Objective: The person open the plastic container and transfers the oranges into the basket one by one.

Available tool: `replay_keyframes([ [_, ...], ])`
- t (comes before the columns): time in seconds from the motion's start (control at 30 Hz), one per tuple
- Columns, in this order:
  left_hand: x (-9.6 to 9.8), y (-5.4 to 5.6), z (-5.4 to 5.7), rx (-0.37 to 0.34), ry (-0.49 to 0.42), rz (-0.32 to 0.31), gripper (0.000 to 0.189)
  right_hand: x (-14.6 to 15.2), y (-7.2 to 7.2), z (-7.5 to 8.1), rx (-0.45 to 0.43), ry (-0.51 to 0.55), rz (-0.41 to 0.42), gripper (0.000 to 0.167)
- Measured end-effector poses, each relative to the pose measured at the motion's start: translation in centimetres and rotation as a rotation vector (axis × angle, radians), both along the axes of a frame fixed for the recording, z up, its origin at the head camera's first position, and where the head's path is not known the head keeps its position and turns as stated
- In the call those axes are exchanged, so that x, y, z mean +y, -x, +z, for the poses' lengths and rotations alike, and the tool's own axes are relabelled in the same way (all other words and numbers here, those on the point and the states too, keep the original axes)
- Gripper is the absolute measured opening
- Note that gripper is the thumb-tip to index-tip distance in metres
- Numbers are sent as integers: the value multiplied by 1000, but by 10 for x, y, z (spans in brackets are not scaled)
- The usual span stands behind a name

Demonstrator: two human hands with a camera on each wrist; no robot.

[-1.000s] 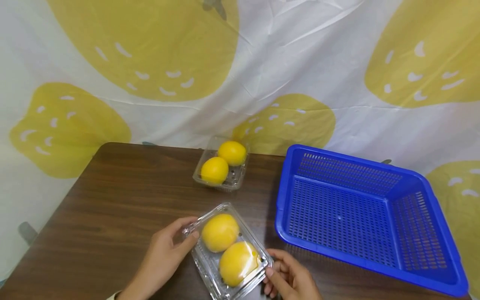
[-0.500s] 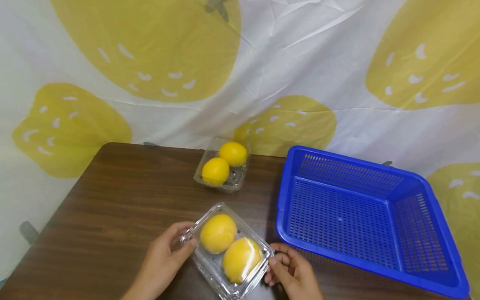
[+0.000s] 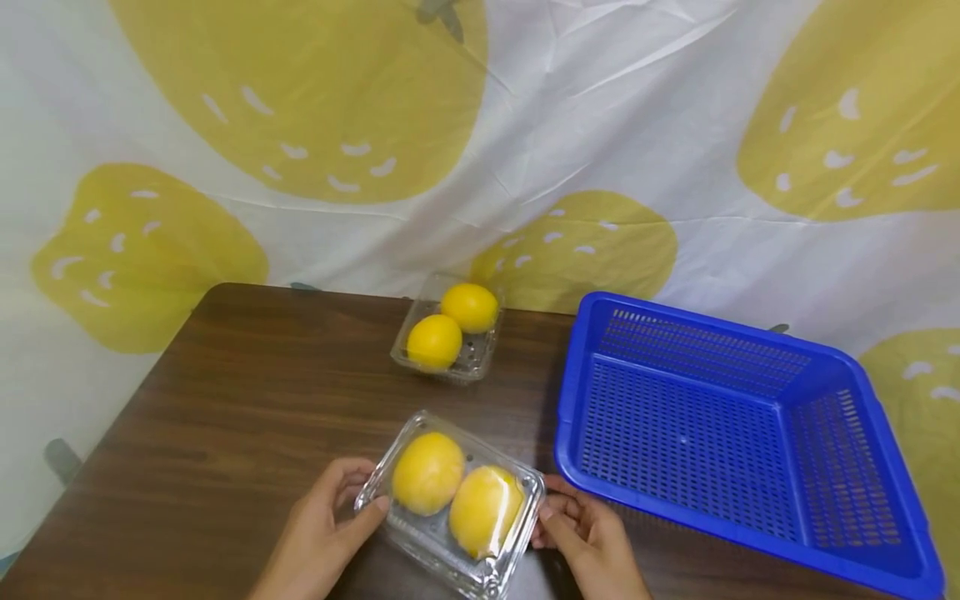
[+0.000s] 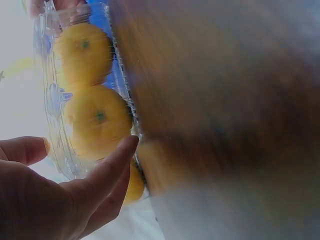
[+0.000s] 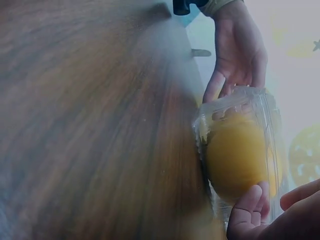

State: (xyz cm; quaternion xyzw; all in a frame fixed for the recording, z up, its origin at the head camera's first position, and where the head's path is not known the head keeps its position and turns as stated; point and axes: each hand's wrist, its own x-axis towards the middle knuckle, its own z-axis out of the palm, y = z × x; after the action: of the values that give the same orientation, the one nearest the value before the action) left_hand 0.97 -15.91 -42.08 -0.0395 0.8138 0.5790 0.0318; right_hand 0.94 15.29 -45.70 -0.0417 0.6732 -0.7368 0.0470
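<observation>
Both hands hold a clear plastic clamshell box [image 3: 438,560] low over the front of the table. Inside it lie two round yellow fruits [image 3: 428,472], with small green stem ends showing in the left wrist view. My left hand [image 3: 318,527] pinches the box's left end, thumb on top and fingers [image 4: 107,175] underneath. At the opposite end my right hand [image 3: 588,533] grips the edge between thumb and curled fingers. In the right wrist view, its fingertips [image 5: 250,197] press against the box wall. The lid looks closed.
A second clear box [image 3: 467,367] with two yellow fruits [image 3: 435,342] stands near the table's back edge. To the right is a blue perforated basket [image 3: 682,525] with nothing in it, its rim close beside my right hand. A fruit-patterned cloth [image 3: 352,242] hangs behind the brown table [image 3: 247,400].
The held box has turned counterclockwise in the head view, its right end moving away and its left end coming nearer. Both hands keep their hold. The second box and the basket have stayed put.
</observation>
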Motion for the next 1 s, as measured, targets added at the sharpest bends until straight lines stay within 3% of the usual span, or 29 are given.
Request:
replay_keyframes([
  [0.17, -1, -3, 0, -32, -19, 8, 37, -1, -1, 1, 4, -18, -5, 46],
  [0.5, -3, -9, -2, -60, 45, 19, 39, -6, -4, 4, 40, -17, -44, 44],
  [0.67, -2, -10, -3, -48, 52, 6, 44, -4, -5, 1, 162, 39, 12, 47],
  [0.77, -1, -10, -4, 59, 131, -26, 50, -3, -4, -3, 295, 31, 78, 51],
  [0.83, -1, -10, -5, 191, 229, -57, 55, -3, -5, -4, 357, 2, 109, 54],
  [0.9, -1, -8, -7, 363, 347, -88, 59, -4, -7, -5, 375, -47, 114, 57],
  [1.0, 0, -4, -6, 585, 495, -134, 54, -5, -11, -4, 329, -108, 112, 61],
])
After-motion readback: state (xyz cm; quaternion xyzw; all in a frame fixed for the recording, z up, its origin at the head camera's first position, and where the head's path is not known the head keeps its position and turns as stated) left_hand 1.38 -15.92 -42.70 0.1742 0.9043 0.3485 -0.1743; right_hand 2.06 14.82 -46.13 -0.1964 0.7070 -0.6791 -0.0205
